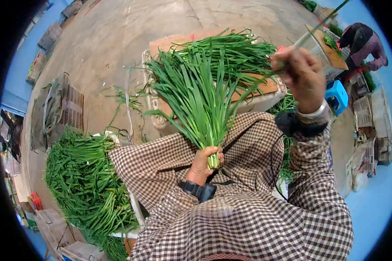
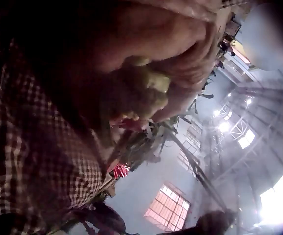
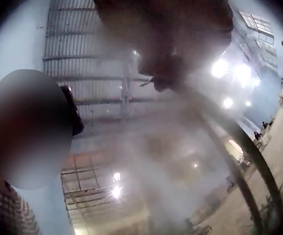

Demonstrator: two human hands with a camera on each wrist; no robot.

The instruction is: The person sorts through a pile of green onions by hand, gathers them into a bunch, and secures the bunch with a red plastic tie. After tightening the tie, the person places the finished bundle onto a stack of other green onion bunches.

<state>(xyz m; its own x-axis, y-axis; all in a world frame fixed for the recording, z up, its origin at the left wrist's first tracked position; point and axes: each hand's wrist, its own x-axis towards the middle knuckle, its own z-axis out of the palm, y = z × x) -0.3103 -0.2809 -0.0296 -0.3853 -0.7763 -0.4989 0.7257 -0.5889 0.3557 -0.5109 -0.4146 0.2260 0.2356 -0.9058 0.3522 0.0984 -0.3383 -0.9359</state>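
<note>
In the head view my left hand grips the cut ends of a fanned bunch of long green leaves above the checked apron. The left wrist view shows pale stem ends inside the curled fingers of that hand. Raised at the right, my right hand pinches a few long thin green blades; the right wrist view is hazy, with this hand dark and two blades running down from it. Behind the bunch more leaves lie on a box with a brown board.
A large heap of green leaves fills a white crate at the left. Grey crates stand on the floor beyond. A blue stool and a bending person beside another box are at the right. Loose leaves litter the floor.
</note>
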